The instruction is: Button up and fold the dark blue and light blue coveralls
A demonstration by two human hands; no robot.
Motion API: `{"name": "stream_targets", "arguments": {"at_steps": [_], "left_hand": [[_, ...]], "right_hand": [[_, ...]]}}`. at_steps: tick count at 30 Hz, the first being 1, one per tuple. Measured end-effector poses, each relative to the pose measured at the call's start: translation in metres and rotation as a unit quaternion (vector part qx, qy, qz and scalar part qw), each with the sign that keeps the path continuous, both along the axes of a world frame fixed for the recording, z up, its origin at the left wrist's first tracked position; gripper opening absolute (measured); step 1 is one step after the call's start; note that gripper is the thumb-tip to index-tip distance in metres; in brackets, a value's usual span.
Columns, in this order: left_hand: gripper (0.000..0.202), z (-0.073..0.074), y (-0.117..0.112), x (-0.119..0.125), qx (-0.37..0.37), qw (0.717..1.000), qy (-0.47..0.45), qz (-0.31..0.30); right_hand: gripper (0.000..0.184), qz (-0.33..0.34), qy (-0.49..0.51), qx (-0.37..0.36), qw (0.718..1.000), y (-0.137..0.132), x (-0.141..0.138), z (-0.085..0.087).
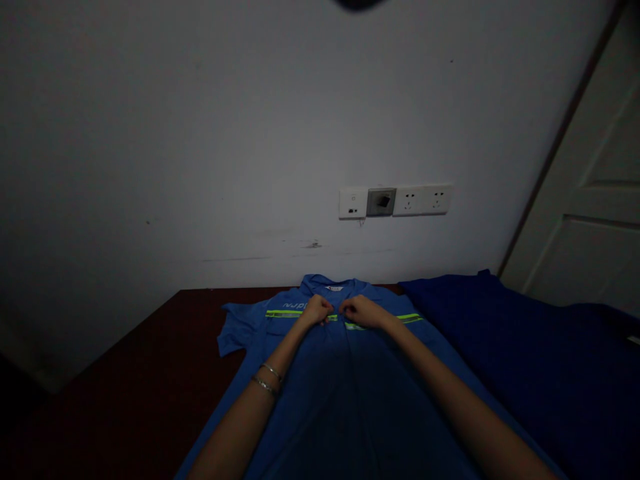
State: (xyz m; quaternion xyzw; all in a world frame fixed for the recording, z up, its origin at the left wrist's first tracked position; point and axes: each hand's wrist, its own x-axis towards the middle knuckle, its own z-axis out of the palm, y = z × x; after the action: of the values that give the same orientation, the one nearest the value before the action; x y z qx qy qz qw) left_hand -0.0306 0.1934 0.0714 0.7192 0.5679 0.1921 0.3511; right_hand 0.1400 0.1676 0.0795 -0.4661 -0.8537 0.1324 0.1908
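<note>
A blue short-sleeved work shirt (320,380) lies front side up, its collar toward the wall and a yellow-green reflective stripe across the chest. My left hand (318,310) pinches the left edge of the front opening, just at the stripe. Opposite it, my right hand (361,311) grips the other front edge, fingers bent together. A small gap separates the two hands. Whatever button or fastening may be between my fingertips is too small and dark to make out. Two bracelets circle my left forearm.
The shirt rests on a dark red table (165,353) against a pale wall (225,133). To the right lies a darker blue cloth (530,353). Sockets and switches (410,200) are set in the wall above, and a panelled door (595,200) stands at the right.
</note>
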Motion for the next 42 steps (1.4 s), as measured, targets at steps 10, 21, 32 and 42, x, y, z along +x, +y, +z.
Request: {"name": "stream_targets", "arguments": {"at_steps": [10, 21, 32, 42], "left_hand": [[0.011, -0.001, 0.001, -0.006, 0.090, 0.991, 0.058, -0.078], [0.020, -0.005, -0.012, -0.010, 0.251, 0.944, 0.173, -0.128], [0.022, -0.012, -0.022, -0.006, 0.301, 0.933, 0.172, -0.093], [0.020, -0.002, -0.027, -0.011, 0.440, 0.891, 0.024, -0.109]], "right_hand": [[0.018, -0.066, 0.096, -0.054, 0.992, 0.000, 0.007, -0.004], [0.018, -0.109, 0.148, -0.085, 0.979, 0.001, 0.007, -0.022], [0.021, -0.125, 0.156, -0.102, 0.975, -0.001, 0.009, -0.022], [0.022, -0.040, 0.206, 0.120, 0.970, -0.012, -0.004, 0.005]]}}
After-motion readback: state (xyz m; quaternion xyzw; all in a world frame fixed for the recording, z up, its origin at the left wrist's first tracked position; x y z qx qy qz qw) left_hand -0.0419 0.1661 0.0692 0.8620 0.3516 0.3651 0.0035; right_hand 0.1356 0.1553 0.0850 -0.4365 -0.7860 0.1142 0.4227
